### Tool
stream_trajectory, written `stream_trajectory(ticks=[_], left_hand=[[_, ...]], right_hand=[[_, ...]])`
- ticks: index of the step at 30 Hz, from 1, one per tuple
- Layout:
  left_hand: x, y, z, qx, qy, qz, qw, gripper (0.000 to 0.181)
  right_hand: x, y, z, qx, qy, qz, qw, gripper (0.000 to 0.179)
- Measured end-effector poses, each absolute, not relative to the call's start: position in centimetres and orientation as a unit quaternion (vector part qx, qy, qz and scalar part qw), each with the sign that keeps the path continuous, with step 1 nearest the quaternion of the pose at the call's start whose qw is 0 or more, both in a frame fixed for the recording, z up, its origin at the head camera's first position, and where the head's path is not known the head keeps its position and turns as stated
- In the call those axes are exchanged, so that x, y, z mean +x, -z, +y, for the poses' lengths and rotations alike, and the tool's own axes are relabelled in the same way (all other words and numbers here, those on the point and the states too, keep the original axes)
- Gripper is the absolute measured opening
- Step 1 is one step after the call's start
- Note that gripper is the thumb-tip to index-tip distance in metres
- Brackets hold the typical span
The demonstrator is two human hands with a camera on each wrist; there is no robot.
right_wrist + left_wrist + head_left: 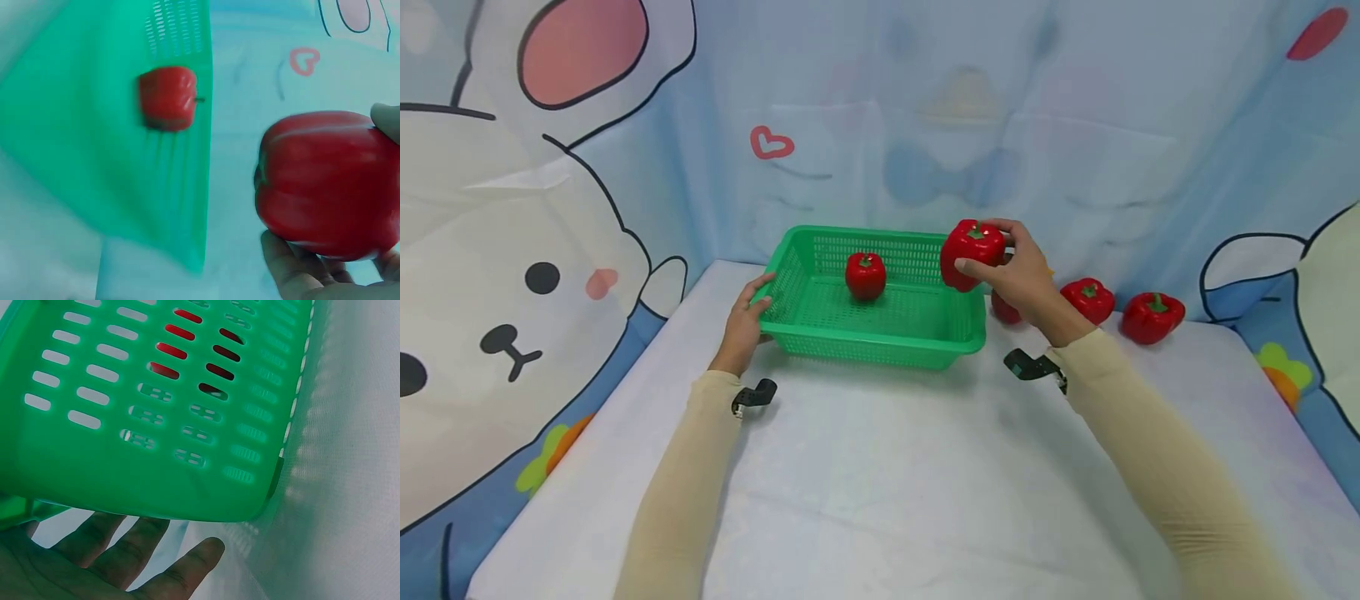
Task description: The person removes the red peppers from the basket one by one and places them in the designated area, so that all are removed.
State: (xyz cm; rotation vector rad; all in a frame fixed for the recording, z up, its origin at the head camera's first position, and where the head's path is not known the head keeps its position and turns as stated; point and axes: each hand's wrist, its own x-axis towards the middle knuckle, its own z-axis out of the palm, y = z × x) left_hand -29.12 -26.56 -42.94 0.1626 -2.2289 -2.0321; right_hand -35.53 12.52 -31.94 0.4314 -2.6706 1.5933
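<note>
My right hand [1018, 275] holds a red bell pepper [972, 254] above the right end of a green plastic basket [880, 346]. In the right wrist view, this bell pepper [331, 184] lies between thumb and fingers, its sides plainly visible. Another red bell pepper [866, 277] sits inside the basket, left of the middle. At the basket's left end my left hand [743, 327] grips the rim. The left wrist view shows some fingers [134, 550] past the basket's slotted wall [169, 481], partly hidden by it.
Right of the basket, two red bell peppers [1087, 300] [1153, 317] rest on the white tablecloth [925, 467]. Another red bell pepper [1004, 310] is partly hidden below my right hand. A cartoon-printed curtain [850, 75] hangs behind the table.
</note>
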Motion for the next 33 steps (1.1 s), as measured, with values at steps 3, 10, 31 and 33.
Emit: stream_trajectory(ticks=[3,10,31,33], left_hand=[[-29.2,42.9,-26.5,0.057,0.670,-0.738,0.057,0.045],[-29.2,43.1,-26.6,0.058,0.670,-0.738,0.058,0.045],[-29.2,43.2,-26.6,0.059,0.668,-0.740,0.052,0.046],[-29.2,43.1,-26.6,0.058,0.670,-0.738,0.050,0.046]], right_hand=[[-34.5,32.7,14.8,0.109,-0.490,-0.864,0.038,0.090],[-33.3,36.1,18.9,0.070,-0.456,-0.884,0.067,0.097],[-33.1,41.7,20.9,0.095,-0.393,-0.913,-0.055,0.103],[-33.0,41.6,21.0,0.098,-0.388,-0.915,-0.058,0.106]])
